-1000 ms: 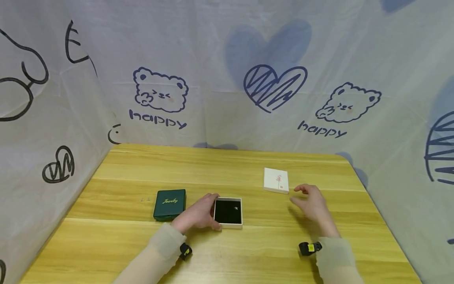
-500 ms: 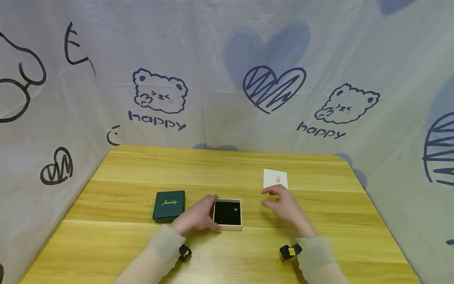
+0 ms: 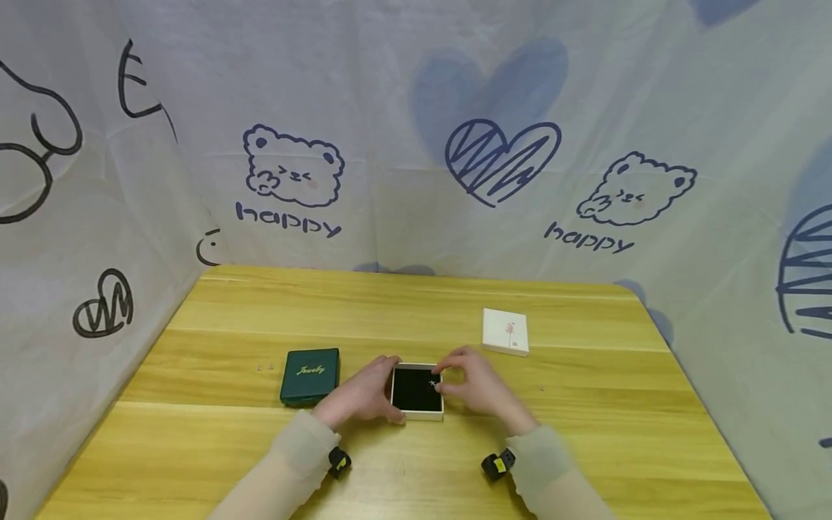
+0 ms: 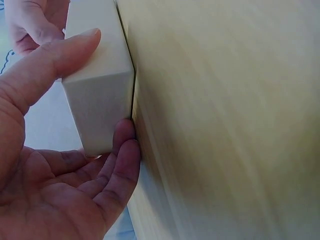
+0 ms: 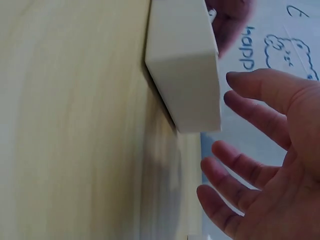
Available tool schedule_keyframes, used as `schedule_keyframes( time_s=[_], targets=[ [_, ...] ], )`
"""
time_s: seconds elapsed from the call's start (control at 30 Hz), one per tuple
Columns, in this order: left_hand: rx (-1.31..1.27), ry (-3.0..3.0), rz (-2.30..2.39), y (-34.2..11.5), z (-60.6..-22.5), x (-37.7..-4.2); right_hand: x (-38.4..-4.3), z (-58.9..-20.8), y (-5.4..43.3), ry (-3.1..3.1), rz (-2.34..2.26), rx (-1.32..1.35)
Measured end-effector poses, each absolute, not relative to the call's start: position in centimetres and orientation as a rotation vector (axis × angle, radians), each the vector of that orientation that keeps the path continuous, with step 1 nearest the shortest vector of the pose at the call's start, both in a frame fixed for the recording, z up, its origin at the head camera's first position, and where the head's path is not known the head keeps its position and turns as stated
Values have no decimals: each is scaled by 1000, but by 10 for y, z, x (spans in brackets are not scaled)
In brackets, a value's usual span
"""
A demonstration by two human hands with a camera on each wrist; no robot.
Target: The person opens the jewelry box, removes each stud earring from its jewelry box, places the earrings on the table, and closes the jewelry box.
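My left hand (image 3: 365,393) grips a small white box (image 3: 422,416) by its left side, thumb on the near wall and fingers at the far one. The box sits on the table, lined with a black pad (image 3: 412,393). On the pad's right part lies a tiny silver star-shaped piece (image 3: 432,383). Over the box's right rim hovers my right hand (image 3: 477,383), thumb and index fingertips close to the silver piece. In the right wrist view its fingers (image 5: 255,167) are spread and loosely bent, with nothing seen between them.
A green case (image 3: 310,377) with gold lettering lies left of the box. Two tiny pale pieces (image 3: 265,367) are beyond it. The white lid (image 3: 505,332) with a pink flower print rests at the back right. A speck-sized piece (image 3: 542,388) lies to the right.
My right hand has moved left from beside the white lid, past its front, to the right rim of the box. The left hand has kept its hold on the box.
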State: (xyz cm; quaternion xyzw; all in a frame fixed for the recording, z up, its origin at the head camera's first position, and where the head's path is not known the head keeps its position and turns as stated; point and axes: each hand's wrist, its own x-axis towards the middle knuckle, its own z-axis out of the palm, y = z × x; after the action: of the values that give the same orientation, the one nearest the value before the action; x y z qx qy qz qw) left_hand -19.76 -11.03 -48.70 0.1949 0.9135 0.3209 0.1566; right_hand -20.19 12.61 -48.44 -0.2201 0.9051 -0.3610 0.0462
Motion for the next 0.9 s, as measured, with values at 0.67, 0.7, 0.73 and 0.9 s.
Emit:
schedule_keyframes(
  time_s=[0.67,0.7,0.73,0.9],
  targets=[
    [548,2575,930,-110,-482,-196,-196,-486,101,2966,-716,-562],
    [548,2574,931,-110,-482,-196,-196,-486,101,2972,-707,-554],
    [551,2574,929,-110,-482,-196,-196,-486,100,2976,-702,-547],
    [559,2575,930,-110,-484,-197,-195,-486,99,2996,-686,-522]
  ],
)
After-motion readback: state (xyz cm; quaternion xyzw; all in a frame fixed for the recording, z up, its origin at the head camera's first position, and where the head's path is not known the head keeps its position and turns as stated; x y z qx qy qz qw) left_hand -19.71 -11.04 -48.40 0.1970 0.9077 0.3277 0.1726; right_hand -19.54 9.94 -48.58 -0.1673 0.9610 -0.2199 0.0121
